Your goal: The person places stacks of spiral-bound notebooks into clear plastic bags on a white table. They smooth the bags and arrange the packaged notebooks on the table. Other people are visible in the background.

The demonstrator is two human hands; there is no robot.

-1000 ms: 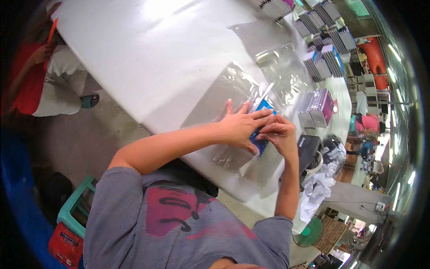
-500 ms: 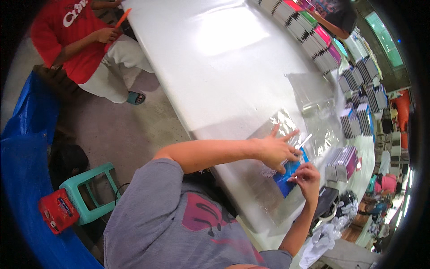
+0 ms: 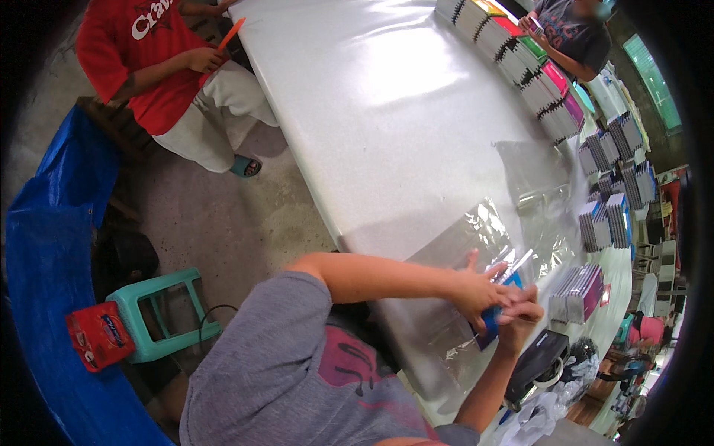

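Note:
A blue-covered notebook (image 3: 491,318) lies at the near right part of the white table, mostly hidden under my hands. Around it spreads clear plastic film (image 3: 470,236), shiny and wrinkled. My left hand (image 3: 476,296) rests on the notebook and film with fingers spread. Close against its fingertips is my right hand (image 3: 519,318), its fingers bent and drawn together. Whatever may be between those fingers is too small and blurred to make out. More clear film (image 3: 541,215) lies just beyond.
Spiral notebooks stand in stacks (image 3: 576,293) beside my right hand and in a row (image 3: 554,111) along the far right edge. A black device (image 3: 537,364) sits nearby. At the far left a person in red (image 3: 145,67) holds an orange strip (image 3: 232,33); another person (image 3: 569,37) is far right.
My right hand has moved up from the notebook's lower part to meet my left fingers, covering more of the blue cover. The whole view has shifted slightly.

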